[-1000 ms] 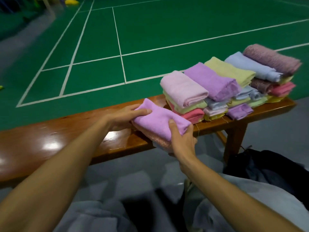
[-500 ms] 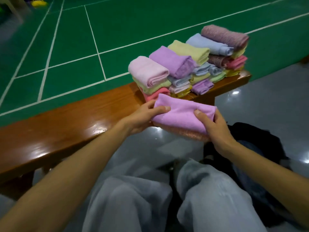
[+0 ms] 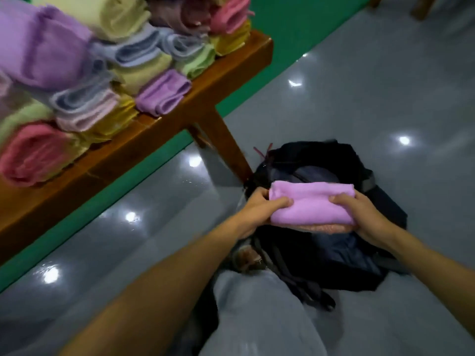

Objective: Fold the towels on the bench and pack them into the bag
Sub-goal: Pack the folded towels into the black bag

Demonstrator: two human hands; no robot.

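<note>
While the folded purple towel (image 3: 312, 205) hung directly above the black bag (image 3: 341, 255) on the floor, its long axis ran crosswise over the bag's dark opening, with a pinkish towel (image 3: 325, 228) tucked beneath it. The left hand (image 3: 262, 209) gripped the end nearer the tabletop (image 3: 231, 65), thumb curled on top; the right hand (image 3: 359, 214) clasped the far end likewise. Both hands were equally close to the bag, so the next move looked to be straight down. Other folded towels (image 3: 102, 65) waited on the tabletop, up and away from the bag.
</note>
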